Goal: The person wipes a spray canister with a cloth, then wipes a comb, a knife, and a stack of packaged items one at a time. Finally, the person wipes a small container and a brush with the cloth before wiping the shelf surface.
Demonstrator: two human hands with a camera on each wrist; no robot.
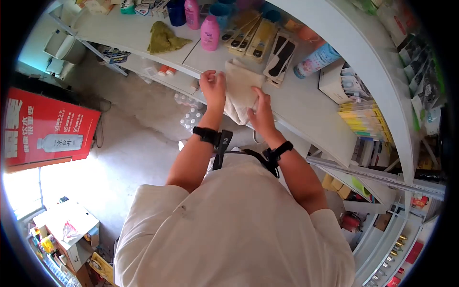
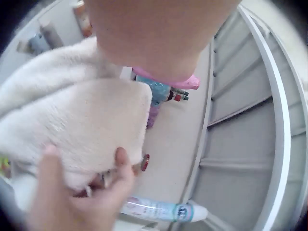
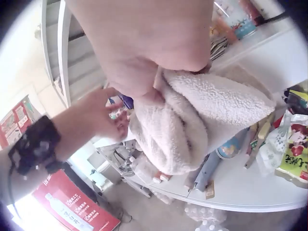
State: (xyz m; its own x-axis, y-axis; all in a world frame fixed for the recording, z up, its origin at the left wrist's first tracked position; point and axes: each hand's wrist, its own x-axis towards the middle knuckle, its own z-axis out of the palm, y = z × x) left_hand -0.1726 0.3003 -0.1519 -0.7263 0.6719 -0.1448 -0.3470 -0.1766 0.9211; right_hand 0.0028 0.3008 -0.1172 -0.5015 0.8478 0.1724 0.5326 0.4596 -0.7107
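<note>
A cream-white, fluffy towel [image 1: 244,88], folded over in layers, hangs at the front edge of the white shelf [image 1: 306,105]. My right hand [image 1: 262,115] grips its near right side, with the thumb on top and some fingers hidden beneath the fabric. In the right wrist view, the towel [image 3: 211,106] bulges in soft folds below that hand [image 3: 149,43]. My left hand [image 1: 213,91] is raised just beside the towel's left edge, fingers loosely bent with nothing between them. In the left wrist view, the towel's flat folded face [image 2: 91,115] lies under the left wrist.
On the shelf stand pink bottles [image 1: 210,33], a crumpled olive cloth [image 1: 165,38], packaged insoles [image 1: 281,56], a blue spray can [image 1: 316,61] and a white box [image 1: 332,83]. A curved white shelf edge [image 1: 373,57] arches overhead at right. Bottled water packs [image 1: 191,117] sit on the floor.
</note>
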